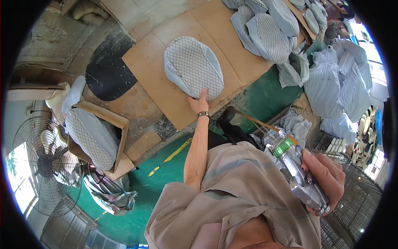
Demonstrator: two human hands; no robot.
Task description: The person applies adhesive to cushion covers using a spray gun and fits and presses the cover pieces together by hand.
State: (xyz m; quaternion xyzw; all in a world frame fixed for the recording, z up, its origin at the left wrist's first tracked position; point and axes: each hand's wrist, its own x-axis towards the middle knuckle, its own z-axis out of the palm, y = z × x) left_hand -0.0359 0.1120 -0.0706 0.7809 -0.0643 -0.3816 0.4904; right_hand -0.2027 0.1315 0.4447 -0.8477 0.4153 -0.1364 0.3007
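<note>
Head view: left hand (199,102), fingers flat on near edge of quilted grey seat cover (193,67) lying on cardboard-topped bench (145,66). Right hand (325,176), fingers clamped around metal spray gun (299,172), well apart.

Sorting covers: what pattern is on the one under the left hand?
Head view: cover shows dark diamond grid, pale blue edge.

A workshop: stacked quilted seat covers (269,29), cardboard-covered worktable (153,66), green painted floor (137,199), and a standing industrial fan (41,166).
</note>
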